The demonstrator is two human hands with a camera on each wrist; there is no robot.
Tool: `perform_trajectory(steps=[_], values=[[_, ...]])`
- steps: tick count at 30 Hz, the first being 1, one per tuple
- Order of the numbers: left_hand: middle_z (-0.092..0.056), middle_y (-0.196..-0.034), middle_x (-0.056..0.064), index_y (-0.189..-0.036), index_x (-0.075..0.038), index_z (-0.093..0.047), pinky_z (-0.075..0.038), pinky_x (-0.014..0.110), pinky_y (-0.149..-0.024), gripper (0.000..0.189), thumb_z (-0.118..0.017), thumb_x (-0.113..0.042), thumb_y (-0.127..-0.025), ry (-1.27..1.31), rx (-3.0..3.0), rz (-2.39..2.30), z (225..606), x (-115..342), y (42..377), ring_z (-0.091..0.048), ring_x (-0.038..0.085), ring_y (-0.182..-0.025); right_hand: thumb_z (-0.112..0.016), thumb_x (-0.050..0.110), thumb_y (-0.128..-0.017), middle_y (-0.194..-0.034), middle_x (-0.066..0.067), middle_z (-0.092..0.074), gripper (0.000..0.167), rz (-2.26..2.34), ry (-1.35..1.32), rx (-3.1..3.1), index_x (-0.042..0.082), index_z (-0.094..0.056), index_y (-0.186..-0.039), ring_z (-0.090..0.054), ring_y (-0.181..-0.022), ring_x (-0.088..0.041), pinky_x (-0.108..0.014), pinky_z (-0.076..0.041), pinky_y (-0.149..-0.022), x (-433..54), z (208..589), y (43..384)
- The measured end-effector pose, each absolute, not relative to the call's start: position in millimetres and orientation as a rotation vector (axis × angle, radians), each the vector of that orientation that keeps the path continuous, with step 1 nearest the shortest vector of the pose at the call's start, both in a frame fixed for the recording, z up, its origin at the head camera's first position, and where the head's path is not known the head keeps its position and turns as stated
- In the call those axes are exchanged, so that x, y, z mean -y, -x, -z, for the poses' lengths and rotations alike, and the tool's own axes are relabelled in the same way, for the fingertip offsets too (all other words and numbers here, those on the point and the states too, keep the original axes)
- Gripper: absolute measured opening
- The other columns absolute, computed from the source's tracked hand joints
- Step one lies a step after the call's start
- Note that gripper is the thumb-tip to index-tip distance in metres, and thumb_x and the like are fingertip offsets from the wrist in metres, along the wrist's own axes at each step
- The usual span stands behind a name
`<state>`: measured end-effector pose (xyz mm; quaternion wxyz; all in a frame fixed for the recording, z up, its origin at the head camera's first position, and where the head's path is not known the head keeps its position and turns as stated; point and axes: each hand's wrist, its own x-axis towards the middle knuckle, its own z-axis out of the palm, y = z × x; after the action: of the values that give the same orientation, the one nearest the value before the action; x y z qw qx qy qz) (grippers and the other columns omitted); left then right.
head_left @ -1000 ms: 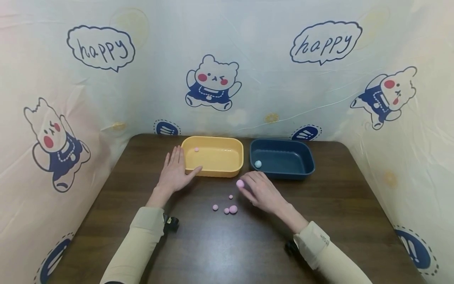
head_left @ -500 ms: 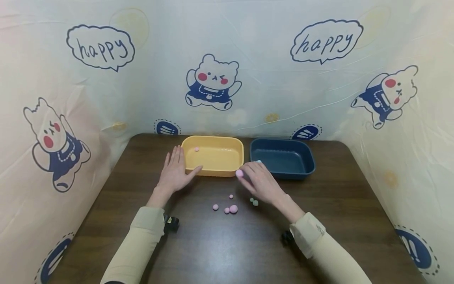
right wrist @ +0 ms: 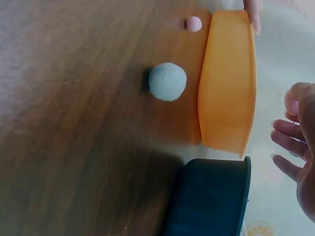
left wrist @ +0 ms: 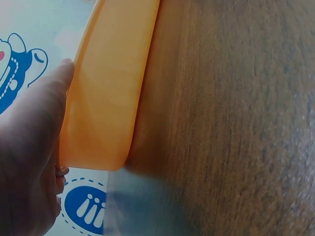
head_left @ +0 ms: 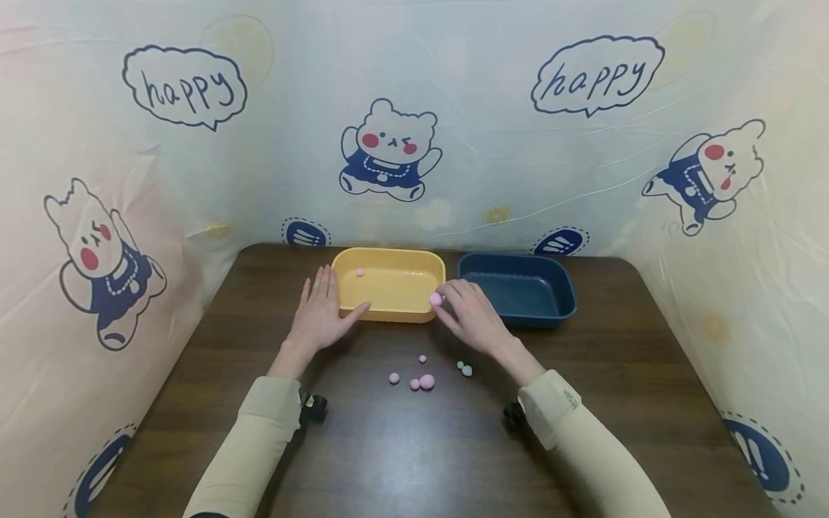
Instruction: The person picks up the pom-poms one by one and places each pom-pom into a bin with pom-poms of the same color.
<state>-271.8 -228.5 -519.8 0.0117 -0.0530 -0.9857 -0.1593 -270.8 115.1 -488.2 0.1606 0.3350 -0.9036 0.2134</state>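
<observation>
My left hand (head_left: 319,309) rests on the left end of the yellow tray (head_left: 391,316), fingers straight along that side and thumb over the front rim. In the left wrist view its side wall (left wrist: 108,88) looks orange. Thumb and fingers of my right hand (head_left: 478,320) pinch a pink ball (head_left: 436,298) at the tray's front right corner. Inside the tray lies a smaller pink ball (head_left: 360,272). On the table are several pink balls, the largest being one pink ball (head_left: 427,382), and two pale blue balls (head_left: 467,371) that sit close together.
A dark blue tray (head_left: 544,318) stands just right of the yellow one, partly behind my right hand. Both are near the back edge of the brown wooden table (head_left: 388,460). Behind them hangs a printed curtain (head_left: 492,144).
My right hand has moved away from me and slightly left with the pink ball, up to the yellow tray's corner. It uncovers two pale blue balls and hides one in the blue tray.
</observation>
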Motion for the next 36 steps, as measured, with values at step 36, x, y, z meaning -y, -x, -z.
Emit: perform_trajectory(steps=[36], values=[[0.004, -0.186, 0.020, -0.175, 0.003, -0.001, -0.003, 0.061, -0.142, 0.124, -0.039, -0.088, -0.099, 0.153, 3.075, 0.493, 518.0, 227.0, 271.0, -0.003, 0.043, -0.174, -0.070, 0.030, -0.110, -0.124, -0.010, -0.075, 0.025, -0.572, -0.897, 2.755, 0.008, -0.075, -0.122, -0.067, -0.117, -0.029, -0.051, -0.056, -0.110, -96.1, 490.7, 293.1]])
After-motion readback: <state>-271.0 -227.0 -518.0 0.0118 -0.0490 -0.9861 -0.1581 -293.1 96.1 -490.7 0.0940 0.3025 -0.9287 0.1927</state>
